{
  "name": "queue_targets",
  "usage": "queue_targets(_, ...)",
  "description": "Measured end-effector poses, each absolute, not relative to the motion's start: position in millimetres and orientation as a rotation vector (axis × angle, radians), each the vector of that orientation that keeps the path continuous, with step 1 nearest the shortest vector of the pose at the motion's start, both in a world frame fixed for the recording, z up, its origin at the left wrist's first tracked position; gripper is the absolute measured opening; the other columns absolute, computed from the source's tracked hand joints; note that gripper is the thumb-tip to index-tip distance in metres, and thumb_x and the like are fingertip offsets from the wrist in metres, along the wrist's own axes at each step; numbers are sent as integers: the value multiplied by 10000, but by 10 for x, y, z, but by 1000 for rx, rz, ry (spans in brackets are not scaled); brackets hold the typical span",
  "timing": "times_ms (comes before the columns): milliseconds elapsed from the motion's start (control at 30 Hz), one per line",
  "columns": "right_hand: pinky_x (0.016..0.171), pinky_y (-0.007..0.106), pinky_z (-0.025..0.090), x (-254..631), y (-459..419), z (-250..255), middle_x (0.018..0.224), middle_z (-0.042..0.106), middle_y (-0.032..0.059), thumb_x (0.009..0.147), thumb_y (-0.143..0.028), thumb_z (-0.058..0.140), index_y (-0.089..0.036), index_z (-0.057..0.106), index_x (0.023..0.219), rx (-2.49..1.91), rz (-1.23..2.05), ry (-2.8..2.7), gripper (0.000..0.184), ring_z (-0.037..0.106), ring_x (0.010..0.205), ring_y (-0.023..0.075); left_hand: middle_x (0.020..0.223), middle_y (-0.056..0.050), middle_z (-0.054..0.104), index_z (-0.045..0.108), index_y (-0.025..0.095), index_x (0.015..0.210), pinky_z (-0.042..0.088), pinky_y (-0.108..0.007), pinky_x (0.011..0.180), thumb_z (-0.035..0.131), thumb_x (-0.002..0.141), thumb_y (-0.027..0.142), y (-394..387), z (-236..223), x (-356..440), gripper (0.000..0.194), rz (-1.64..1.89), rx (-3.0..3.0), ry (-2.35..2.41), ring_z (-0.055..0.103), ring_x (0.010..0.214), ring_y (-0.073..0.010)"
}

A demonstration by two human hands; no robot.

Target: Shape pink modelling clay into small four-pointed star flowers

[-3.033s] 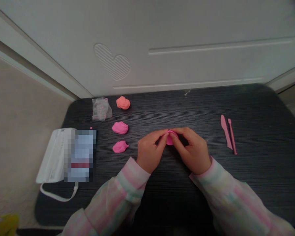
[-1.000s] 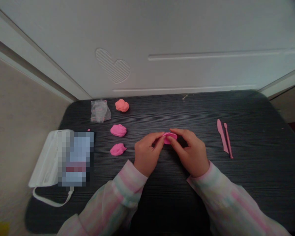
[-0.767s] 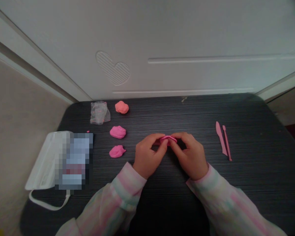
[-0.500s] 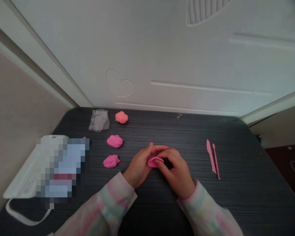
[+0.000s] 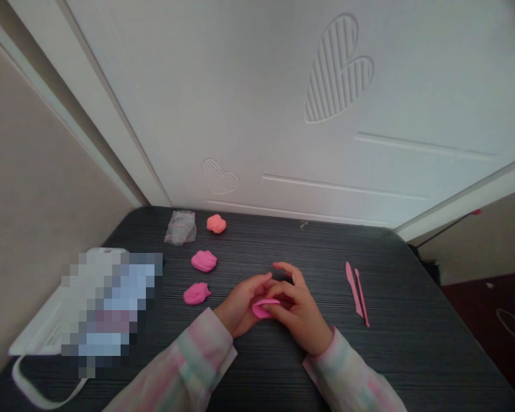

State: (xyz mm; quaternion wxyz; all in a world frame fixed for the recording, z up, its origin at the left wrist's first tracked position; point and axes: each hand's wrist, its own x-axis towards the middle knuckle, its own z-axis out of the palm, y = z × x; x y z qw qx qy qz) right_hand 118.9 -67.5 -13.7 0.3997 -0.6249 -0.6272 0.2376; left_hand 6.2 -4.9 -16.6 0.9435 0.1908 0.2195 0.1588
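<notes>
Between my two hands is a flattened piece of pink modelling clay (image 5: 261, 309), thin and rounded, with its edge raised. My left hand (image 5: 244, 303) is cupped around its left side, the palm turned inward and the fingers curled behind it. With thumb and fingers, my right hand (image 5: 302, 312) pinches the clay from the right; its index finger is lifted away. Left of my hands lie two pink clay lumps, an upper lump (image 5: 203, 261) and a lower lump (image 5: 197, 293). An orange clay lump (image 5: 216, 224) sits farther back.
A crumpled clear plastic wrapper (image 5: 181, 228) lies at the back left of the dark table (image 5: 395, 366). A pink plastic knife (image 5: 354, 289) and a thin pink stick tool (image 5: 362, 297) lie on the right. At far left is a white strapped case (image 5: 38, 337), partly blurred. A white panel (image 5: 257, 103) stands behind.
The view has tilted up, showing more of the panel. My right hand's fingers have spread and lifted more, while the pink clay stays between both hands.
</notes>
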Motion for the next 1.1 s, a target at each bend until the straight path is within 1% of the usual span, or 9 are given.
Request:
queue_targets(100, 949, 422, 293, 1193, -689, -101, 1242, 358, 60, 663, -252, 637, -210, 602, 667, -1547, 733, -1615, 55, 317, 1185, 244, 668, -102, 625, 609, 63, 649, 398, -219, 615, 401, 778, 462, -47, -183, 38, 468, 183, 393, 395, 565, 624, -129)
queue_targets(200, 939, 401, 316, 1174, -688, -111, 1217, 389, 75, 661, -255, 634, -197, 566, 680, -1541, 761, -1638, 91, 363, 1157, 229, 645, -78, 612, 604, 81, 705, 393, -204, 557, 349, 791, 521, -71, -188, 38, 516, 136, 412, 412, 555, 577, -111)
queue_targets(300, 882, 355, 380, 1151, -684, -118, 1141, 467, 88, 616, -222, 657, -198, 500, 854, -1567, 792, -1538, 286, 459, 1071, 199, 617, -62, 596, 600, 85, 702, 417, -216, 543, 333, 781, 555, -113, -178, 51, 546, 115, 463, 485, 551, 538, -106)
queue_targets(367, 798, 322, 432, 1143, -687, -93, 1019, 558, 64, 626, -194, 635, -200, 438, 1019, -1586, 913, -1510, 440, 548, 936, 171, 573, -56, 582, 596, 79, 664, 424, -221, 522, 359, 756, 577, -140, -163, 61, 559, 120, 532, 530, 543, 500, -105)
queue_targets(433, 696, 292, 457, 1142, -693, -44, 863, 618, 29, 667, -185, 588, -193, 461, 1033, -1619, 1022, -1576, 388, 593, 777, 155, 536, -53, 576, 595, 83, 655, 421, -225, 496, 383, 734, 590, -162, -141, 68, 556, 124, 616, 536, 539, 474, -111)
queue_targets(567, 603, 265, 448, 1152, -690, 55, 737, 646, 15, 684, -218, 575, -179, 590, 813, -1670, 1024, -1754, 135, 594, 668, 157, 502, -70, 590, 596, 87, 648, 444, -279, 512, 370, 712, 626, -186, -99, 69, 587, 89, 755, 503, 557, 463, -143)
queue_targets(767, 632, 230, 455, 1132, -663, 111, 757, 652, -18, 676, -175, 566, -211, 597, 840, -1570, 1043, -1800, 171, 600, 679, 131, 409, -92, 554, 563, 110, 481, 469, -371, 643, 276, 746, 622, -198, -73, 48, 644, -61, 894, 479, 614, 551, -208)
queue_targets(933, 672, 235, 454, 1097, -679, 94, 752, 648, -4, 696, -127, 514, -199, 581, 861, -1633, 1017, -1782, 191, 603, 715, 134, 369, -73, 526, 520, 130, 422, 476, -388, 630, 296, 730, 630, -188, -36, 46, 629, -71, 951, 544, 598, 478, -201)
queue_targets(1100, 675, 235, 462, 1084, -700, 49, 773, 653, -7, 687, -112, 511, -207, 592, 853, -1608, 989, -1739, 207, 603, 726, 133, 364, -65, 532, 533, 128, 447, 478, -380, 635, 354, 690, 655, -192, -40, 34, 607, -24, 959, 539, 594, 470, -191)
